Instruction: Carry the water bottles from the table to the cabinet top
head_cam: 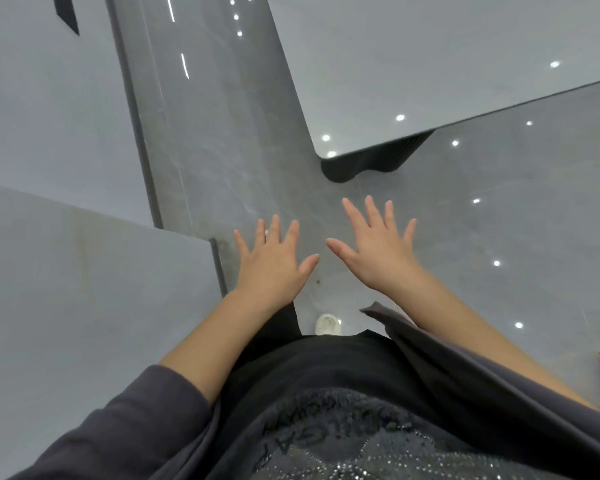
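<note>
Above the glossy grey tiled floor point(499, 209), both hands' fingers point(274, 230) are spread empty; no bottles are seen, so handling cannot be judged.

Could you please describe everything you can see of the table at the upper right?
The table has a smooth, glossy grey top with a rounded near corner, mirroring small ceiling lights. A dark ribbed base shows beneath that corner. The visible part carries no bottles, and neither hand touches it; it stands on the shiny grey floor.

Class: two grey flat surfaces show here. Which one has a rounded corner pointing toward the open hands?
The table at upper right; its rounded corner sits above a dark base. The surface at lower left has a square corner.
</note>
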Action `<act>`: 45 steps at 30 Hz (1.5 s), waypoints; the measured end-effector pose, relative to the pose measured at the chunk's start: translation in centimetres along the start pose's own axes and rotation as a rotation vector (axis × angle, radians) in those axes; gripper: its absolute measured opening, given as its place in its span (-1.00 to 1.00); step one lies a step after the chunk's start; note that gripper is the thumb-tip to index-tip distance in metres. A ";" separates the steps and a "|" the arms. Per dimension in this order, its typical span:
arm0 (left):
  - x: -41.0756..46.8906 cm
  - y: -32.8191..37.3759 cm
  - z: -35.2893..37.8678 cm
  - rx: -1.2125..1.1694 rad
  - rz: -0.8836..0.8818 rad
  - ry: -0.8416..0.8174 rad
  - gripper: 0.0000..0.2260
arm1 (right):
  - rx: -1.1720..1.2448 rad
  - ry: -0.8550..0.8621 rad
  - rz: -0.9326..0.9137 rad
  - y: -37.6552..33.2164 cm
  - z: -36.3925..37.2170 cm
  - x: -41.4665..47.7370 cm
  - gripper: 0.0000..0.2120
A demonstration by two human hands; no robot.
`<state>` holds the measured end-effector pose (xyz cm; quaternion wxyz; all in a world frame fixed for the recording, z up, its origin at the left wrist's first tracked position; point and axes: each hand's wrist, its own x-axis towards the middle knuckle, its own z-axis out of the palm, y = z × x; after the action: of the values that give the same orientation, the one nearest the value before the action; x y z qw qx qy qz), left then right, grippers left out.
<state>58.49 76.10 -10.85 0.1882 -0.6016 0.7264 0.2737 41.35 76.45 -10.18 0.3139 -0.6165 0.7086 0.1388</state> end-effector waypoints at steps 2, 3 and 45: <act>2.8 -1.6 -2.4 0.026 0.025 -0.015 -0.35 | 0.019 0.000 0.031 -1.8 -1.8 2.7 -0.28; 4.1 -2.4 -3.8 0.038 0.036 -0.021 -0.35 | 0.031 0.002 0.047 -2.7 -2.8 4.0 -0.28; 64.2 -8.8 -48.3 0.191 0.442 -0.060 -0.37 | 0.532 0.215 0.438 -14.9 -41.6 58.5 -0.27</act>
<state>56.61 -4.64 -13.44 0.2011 -0.3992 0.8571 0.2562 41.75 3.17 -11.63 0.3497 -0.3577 0.8643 -0.0521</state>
